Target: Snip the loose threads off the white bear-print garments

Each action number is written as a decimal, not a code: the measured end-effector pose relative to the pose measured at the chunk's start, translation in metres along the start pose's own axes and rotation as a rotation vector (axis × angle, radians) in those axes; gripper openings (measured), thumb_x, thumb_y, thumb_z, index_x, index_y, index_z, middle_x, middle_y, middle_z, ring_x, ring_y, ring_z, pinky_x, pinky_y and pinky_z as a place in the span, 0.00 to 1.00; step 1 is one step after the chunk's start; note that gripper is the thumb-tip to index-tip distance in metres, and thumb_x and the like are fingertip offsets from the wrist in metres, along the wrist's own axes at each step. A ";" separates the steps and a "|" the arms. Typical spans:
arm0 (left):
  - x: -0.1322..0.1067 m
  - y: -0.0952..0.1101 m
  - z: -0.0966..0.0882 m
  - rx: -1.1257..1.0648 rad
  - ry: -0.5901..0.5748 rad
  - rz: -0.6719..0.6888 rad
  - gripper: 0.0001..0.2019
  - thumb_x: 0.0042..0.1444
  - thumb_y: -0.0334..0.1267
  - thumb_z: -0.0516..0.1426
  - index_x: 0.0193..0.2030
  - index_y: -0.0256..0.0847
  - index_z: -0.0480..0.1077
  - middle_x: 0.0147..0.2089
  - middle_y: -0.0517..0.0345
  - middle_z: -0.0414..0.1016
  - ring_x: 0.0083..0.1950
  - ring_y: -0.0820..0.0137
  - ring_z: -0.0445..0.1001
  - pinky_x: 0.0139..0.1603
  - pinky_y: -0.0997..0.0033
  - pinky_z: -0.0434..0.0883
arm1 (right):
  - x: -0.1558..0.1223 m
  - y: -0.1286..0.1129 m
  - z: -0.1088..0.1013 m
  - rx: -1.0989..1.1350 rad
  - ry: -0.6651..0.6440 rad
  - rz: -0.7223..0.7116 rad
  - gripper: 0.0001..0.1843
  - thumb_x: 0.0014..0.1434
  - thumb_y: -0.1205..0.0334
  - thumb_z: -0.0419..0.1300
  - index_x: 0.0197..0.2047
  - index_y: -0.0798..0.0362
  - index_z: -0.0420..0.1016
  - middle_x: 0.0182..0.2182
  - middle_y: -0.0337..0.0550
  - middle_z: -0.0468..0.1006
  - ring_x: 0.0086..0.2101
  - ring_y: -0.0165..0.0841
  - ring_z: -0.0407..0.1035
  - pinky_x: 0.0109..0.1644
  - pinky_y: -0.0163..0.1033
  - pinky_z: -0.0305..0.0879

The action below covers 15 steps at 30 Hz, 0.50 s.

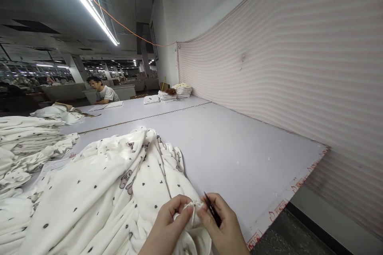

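A white garment (pixel 98 183) of soft cloth, printed with small dark marks and brown bears, lies bunched over the near left of the table. My left hand (pixel 172 223) pinches its edge between thumb and fingers at the bottom centre. Close beside it, my right hand (pixel 221 223) holds dark thread snips (pixel 212 209), their pointed tip angled up and left. The right thumb and fingertips also meet the cloth edge. Whether the blades are apart cannot be made out. The cloth below both hands hangs in folds, partly hidden by them.
A pale table (pixel 233 155) runs away from me, with red-printed tape on its right edge. More white printed cloth (pixel 26 139) is heaped at left. Folded stacks (pixel 182 91) stand at the far end. A person (pixel 106 92) sits beyond. A striped sheet (pixel 284 55) hangs at right.
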<state>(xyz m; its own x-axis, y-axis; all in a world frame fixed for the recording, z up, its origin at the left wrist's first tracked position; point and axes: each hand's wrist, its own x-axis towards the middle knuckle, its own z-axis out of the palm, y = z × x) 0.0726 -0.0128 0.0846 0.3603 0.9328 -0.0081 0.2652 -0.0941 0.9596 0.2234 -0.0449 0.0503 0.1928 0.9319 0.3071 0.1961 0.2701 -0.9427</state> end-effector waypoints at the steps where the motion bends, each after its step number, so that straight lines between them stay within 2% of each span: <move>1: 0.000 -0.001 0.000 -0.002 0.000 -0.003 0.18 0.55 0.55 0.53 0.32 0.40 0.69 0.26 0.63 0.59 0.31 0.70 0.59 0.34 0.74 0.61 | -0.003 0.001 -0.003 -0.035 -0.024 -0.029 0.12 0.57 0.52 0.58 0.38 0.51 0.72 0.30 0.40 0.74 0.32 0.34 0.70 0.35 0.33 0.66; 4: -0.003 0.000 0.001 0.005 -0.025 0.002 0.17 0.56 0.54 0.52 0.32 0.40 0.69 0.26 0.63 0.59 0.31 0.70 0.60 0.34 0.74 0.61 | -0.010 0.003 -0.009 -0.133 -0.076 -0.055 0.11 0.58 0.56 0.57 0.40 0.50 0.76 0.31 0.42 0.76 0.33 0.35 0.72 0.37 0.34 0.67; 7: -0.003 0.006 0.003 0.024 -0.047 0.041 0.16 0.57 0.51 0.53 0.32 0.40 0.70 0.27 0.63 0.63 0.31 0.70 0.62 0.34 0.74 0.62 | -0.012 0.002 -0.008 -0.149 -0.059 -0.050 0.12 0.57 0.60 0.58 0.43 0.49 0.78 0.35 0.44 0.79 0.36 0.36 0.74 0.40 0.34 0.68; 10: -0.002 0.010 0.006 0.049 -0.065 0.068 0.15 0.57 0.49 0.53 0.32 0.39 0.71 0.27 0.62 0.66 0.31 0.70 0.64 0.34 0.75 0.64 | -0.008 -0.006 -0.005 -0.141 -0.061 -0.053 0.11 0.56 0.63 0.59 0.42 0.50 0.80 0.35 0.44 0.80 0.37 0.36 0.74 0.40 0.34 0.68; 15: -0.003 -0.005 0.005 0.011 -0.063 0.116 0.17 0.54 0.54 0.56 0.34 0.42 0.73 0.30 0.60 0.75 0.34 0.67 0.72 0.38 0.76 0.70 | -0.010 -0.023 -0.009 -0.152 -0.029 0.039 0.08 0.54 0.65 0.63 0.37 0.49 0.83 0.32 0.40 0.81 0.35 0.34 0.75 0.40 0.32 0.67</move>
<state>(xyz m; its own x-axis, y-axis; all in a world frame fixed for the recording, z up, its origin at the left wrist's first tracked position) 0.0747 -0.0165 0.0783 0.4440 0.8920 0.0844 0.2286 -0.2039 0.9519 0.2257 -0.0632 0.0704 0.1756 0.9482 0.2647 0.3326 0.1959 -0.9225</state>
